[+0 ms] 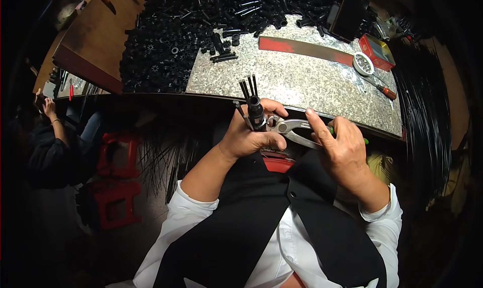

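My left hand [236, 139] is wrapped round a black tubular hub [255, 106], held upright at the table's front edge. Several thin black rods [248, 86] stick up beside the hub. My right hand [344, 149] grips metal pliers [297, 127] with green handle ends, its index finger stretched along the tool. The pliers' jaws meet the side of the hub close to my left fingers; exactly what they bite on is too small to tell. On the speckled tabletop [302, 91] beyond lie a few loose black parts [221, 51].
A large heap of black plastic parts [161, 46] covers the table's left and back. Farther right are a red-and-grey strip [302, 50], a white bowl [363, 56] of small metal bits, a red box [376, 52] and a screwdriver [386, 91]. Long black rods [422, 122] hang at right; red stools [121, 202] and another person's hand [49, 108] are left.
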Tool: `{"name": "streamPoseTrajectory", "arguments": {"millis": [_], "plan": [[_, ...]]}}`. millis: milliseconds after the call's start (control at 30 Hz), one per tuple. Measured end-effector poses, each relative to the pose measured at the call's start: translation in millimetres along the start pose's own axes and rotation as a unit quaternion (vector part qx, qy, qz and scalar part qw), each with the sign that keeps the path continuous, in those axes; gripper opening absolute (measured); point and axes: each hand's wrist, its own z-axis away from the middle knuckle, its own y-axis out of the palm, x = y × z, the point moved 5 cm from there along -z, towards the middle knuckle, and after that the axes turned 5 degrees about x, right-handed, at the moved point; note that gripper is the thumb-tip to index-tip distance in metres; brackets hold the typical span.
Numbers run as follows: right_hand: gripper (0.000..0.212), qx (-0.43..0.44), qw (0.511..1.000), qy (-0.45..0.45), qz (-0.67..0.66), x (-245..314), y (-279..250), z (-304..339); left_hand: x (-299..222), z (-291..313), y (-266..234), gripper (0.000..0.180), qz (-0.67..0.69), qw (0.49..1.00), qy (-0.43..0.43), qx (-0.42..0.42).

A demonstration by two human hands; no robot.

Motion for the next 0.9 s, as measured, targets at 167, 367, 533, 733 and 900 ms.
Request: {"name": "streamPoseTrajectory", "arguments": {"millis": [167,367,533,733,900], "plan": [[0.074,0.073,0.984,0.039,-0.158,0,-3,-1,-5,1,-1,0.070,-0.163,0.982,0.073,-0.062],[0.073,0.044,0.987,0.021,-0.151,-3,-2,-1,-11,-1,4,0.076,-0.039,0.998,0.020,-0.035],[0.072,0.012,0.997,-0.015,-0.072,-2,-16,3,-4,1,-5,0.078,-0.008,1.000,0.006,-0.004],[0.064,0.034,0.998,-0.027,-0.036,2,-23,6,-3,-2,-2,0.046,-0.112,0.993,0.025,0.005],[0.064,0.048,0.998,-0.030,-0.028,2,-19,12,-9,-4,8,0.033,-0.101,0.991,-0.039,0.072]]}}
